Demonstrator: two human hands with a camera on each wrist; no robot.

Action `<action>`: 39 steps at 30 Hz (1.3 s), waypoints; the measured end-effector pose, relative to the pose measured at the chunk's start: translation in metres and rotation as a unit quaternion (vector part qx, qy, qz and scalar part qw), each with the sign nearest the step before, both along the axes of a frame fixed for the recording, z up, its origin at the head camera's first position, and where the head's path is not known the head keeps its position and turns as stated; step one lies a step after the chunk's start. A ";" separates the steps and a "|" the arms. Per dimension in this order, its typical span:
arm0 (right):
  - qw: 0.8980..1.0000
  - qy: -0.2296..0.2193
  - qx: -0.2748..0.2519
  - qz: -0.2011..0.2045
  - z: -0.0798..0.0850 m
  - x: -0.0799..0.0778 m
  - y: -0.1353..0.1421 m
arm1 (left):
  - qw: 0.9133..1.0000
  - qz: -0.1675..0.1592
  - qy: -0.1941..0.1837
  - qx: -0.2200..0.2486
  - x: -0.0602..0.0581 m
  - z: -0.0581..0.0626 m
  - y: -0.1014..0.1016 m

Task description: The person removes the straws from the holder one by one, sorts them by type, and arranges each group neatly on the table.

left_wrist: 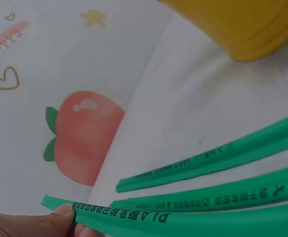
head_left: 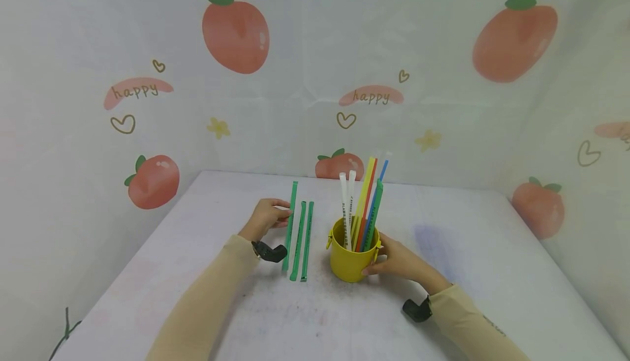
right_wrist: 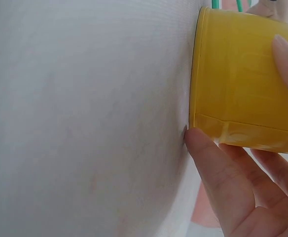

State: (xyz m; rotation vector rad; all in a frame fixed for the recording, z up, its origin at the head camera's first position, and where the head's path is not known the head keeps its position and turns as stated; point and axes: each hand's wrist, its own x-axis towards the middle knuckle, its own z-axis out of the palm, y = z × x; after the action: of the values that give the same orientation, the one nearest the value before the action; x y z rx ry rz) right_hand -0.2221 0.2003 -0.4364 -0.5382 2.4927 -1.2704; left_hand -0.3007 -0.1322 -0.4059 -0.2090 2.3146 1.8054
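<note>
My left hand (head_left: pixel 269 216) pinches a green wrapped straw (head_left: pixel 288 240) near its far end. In the left wrist view, thumb and fingertips close on this printed wrapper (left_wrist: pixel 134 219). Beside it, roughly parallel, lie two more green wrapped straws, a middle one (head_left: pixel 298 240) and a right one (head_left: pixel 307 240). To their right, a small yellow bucket (head_left: pixel 346 268) stands upright on the table. My right hand (head_left: pixel 401 261) grips its right side, thumb and fingers spread around the wall (right_wrist: pixel 247 74). White, yellow, red, blue and green straws (head_left: pixel 363 202) lean inside the bucket.
A white cloth (head_left: pixel 305 317) covers the table. Behind it hangs a pale backdrop (head_left: pixel 300 120) printed with fruit, hearts and lettering. Dark wrist camera mounts sit on the left wrist (head_left: pixel 269 251) and the right wrist (head_left: pixel 417 310).
</note>
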 end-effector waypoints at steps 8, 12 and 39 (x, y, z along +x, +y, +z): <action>1.000 -0.003 0.000 -0.001 0.000 0.000 0.000 | 1.000 0.003 -0.016 -0.013 0.000 -0.014 0.000; 1.000 -0.004 -0.002 -0.002 0.000 0.001 0.000 | 1.000 0.004 -0.025 -0.018 0.000 -0.018 0.001; 1.000 0.004 -0.009 0.010 0.001 0.000 0.000 | 0.997 0.002 -0.042 -0.061 0.002 -0.025 0.002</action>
State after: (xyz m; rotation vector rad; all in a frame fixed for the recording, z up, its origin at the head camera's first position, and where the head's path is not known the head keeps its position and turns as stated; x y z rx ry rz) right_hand -0.2223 0.2003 -0.4353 -0.5725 2.4779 -1.2873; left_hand -0.2985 -0.1301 -0.4312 -0.3009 2.3685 1.6261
